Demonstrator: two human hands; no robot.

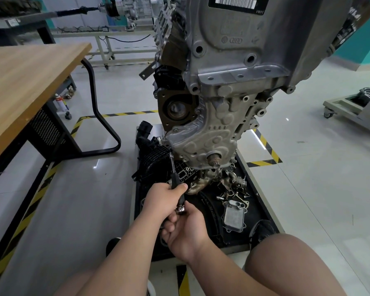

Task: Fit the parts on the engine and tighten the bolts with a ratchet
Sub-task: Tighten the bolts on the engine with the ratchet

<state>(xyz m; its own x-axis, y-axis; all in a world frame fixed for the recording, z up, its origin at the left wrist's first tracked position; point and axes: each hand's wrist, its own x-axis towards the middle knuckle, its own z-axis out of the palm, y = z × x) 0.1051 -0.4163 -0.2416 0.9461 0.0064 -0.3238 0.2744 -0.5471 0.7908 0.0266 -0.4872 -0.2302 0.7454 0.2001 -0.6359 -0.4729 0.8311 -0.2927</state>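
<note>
One black-grip ratchet (175, 180), chrome ext., tip at engine (233, 60).

Engine (233, 60) is silver-grey, floor tape (272, 153) yellow-black, ratchet (175, 180) seemingly black.

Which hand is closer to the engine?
Left. The left hand grips the black handle of the tool just below the engine; the right hand holds the tool's rear end, farther back.

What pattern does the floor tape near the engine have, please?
The floor tape has yellow and black diagonal stripes, seen in the head view.
</note>
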